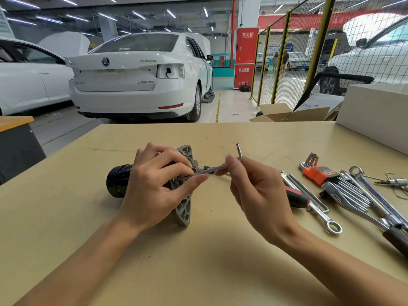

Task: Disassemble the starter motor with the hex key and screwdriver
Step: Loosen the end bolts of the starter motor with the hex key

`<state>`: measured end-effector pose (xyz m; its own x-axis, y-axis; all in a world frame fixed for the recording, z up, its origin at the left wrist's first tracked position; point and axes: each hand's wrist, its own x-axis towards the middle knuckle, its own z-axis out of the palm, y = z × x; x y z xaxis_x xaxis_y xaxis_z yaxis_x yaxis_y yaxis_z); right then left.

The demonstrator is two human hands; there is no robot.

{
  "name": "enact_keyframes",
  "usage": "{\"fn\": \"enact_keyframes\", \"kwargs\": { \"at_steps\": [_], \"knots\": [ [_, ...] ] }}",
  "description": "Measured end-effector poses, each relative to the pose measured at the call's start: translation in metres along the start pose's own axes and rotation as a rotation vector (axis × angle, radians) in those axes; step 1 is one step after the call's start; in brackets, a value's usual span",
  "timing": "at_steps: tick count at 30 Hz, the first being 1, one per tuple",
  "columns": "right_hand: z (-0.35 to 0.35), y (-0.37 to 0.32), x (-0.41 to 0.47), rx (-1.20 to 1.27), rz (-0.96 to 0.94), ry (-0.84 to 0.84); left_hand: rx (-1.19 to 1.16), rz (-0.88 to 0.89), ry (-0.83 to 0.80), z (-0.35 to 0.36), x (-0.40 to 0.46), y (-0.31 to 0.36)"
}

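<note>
The starter motor (117,181) lies on its side on the tan table (198,250), black body to the left and grey mounting flange (184,212) to the right. My left hand (154,186) grips the motor over the top, its thumb and fingertips steadying the hex key's shaft near the flange. A silver L-shaped hex key (220,167) runs from the flange out to the right, short leg pointing up. My right hand (256,191) pinches the key near its bend. A screwdriver (295,196) with a black and red handle lies just right of that hand.
On the table's right side lie an orange-held hex key set (318,173), several wrenches (362,191) and a ring spanner (331,226). A white box (375,115) stands at the back right, cardboard boxes (287,114) behind the far edge.
</note>
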<state>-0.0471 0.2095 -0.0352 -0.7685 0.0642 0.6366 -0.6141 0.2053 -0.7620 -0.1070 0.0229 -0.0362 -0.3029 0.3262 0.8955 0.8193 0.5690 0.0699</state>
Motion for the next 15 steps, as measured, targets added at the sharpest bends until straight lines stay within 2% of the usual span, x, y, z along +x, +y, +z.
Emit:
{"fn": "enact_keyframes", "kwargs": {
  "at_steps": [4, 11, 15],
  "knots": [
    [-0.0004, 0.0, 0.0002, -0.055, -0.05, 0.005, -0.015, -0.005, -0.001, 0.0002, 0.0003, -0.0003],
    [-0.0022, -0.0066, -0.0028, 0.029, -0.149, -0.052, 0.011, 0.004, 0.016, 0.0019, -0.0004, 0.0002],
    [-0.0023, -0.0075, -0.0016, 0.028, -0.134, -0.054, 0.025, 0.011, 0.013, 0.0018, 0.0001, 0.0]
  ]
}}
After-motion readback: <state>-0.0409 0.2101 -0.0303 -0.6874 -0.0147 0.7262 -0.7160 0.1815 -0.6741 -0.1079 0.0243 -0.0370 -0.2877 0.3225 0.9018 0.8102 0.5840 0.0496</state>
